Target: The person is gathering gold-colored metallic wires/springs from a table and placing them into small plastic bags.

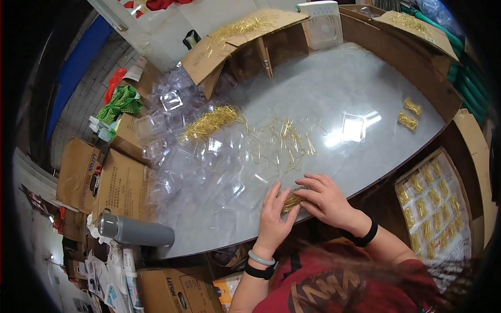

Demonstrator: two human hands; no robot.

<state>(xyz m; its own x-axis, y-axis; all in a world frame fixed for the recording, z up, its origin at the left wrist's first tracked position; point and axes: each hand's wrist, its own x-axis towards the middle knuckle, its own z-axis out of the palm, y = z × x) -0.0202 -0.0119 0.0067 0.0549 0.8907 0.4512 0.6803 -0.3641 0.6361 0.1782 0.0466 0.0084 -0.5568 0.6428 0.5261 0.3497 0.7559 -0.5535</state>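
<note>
Close to the table's near edge, my left hand (273, 218) and my right hand (327, 202) close around a small pack of gold-coloured wire pins (291, 202) from both sides. Fingers cover much of the pack, so its casing is hard to make out. Just beyond my hands, loose wire pins (287, 136) are scattered over the grey table (318, 83). Further left, a dense heap of the same pins (213, 123) rests among many clear plastic cases (193, 172). A single clear case (354, 128) lies right of the scattered pins.
Two filled packs (407, 121) lie at the far right. Below the table's right edge, a carton (464, 182) holds rows of packs. A grey bottle (136, 231) lies at the left edge. Behind stand a cardboard shelf (284, 44) topped with pins and a white fan (322, 26).
</note>
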